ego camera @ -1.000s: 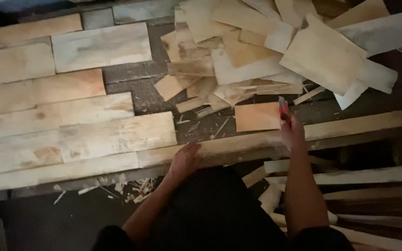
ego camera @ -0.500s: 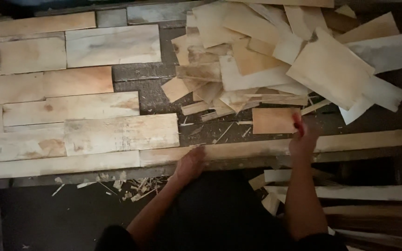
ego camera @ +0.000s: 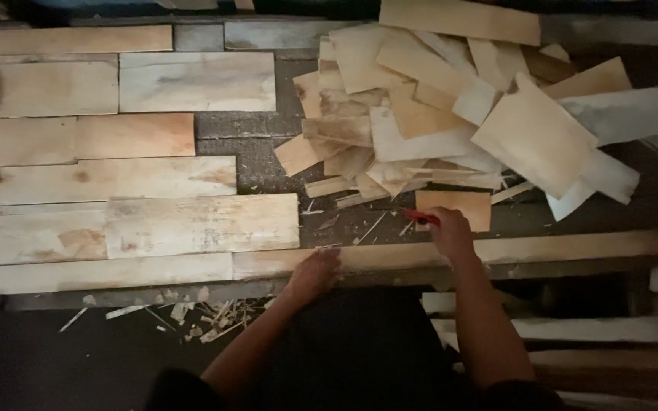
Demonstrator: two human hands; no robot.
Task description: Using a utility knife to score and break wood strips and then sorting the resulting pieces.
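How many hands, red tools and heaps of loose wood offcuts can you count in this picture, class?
Hands: 2, the left hand on the long plank, and the right hand
Red tool: 1, in the right hand
Heap of offcuts: 1
Total: 4

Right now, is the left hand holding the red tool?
No. The left hand rests bare on the long wooden plank, while the red tool is in the right hand.

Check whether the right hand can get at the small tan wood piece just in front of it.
Probably yes: the right hand, holding a red tool, sits right at the small tan wood piece, which lies exposed at the edge of the scrap pile.
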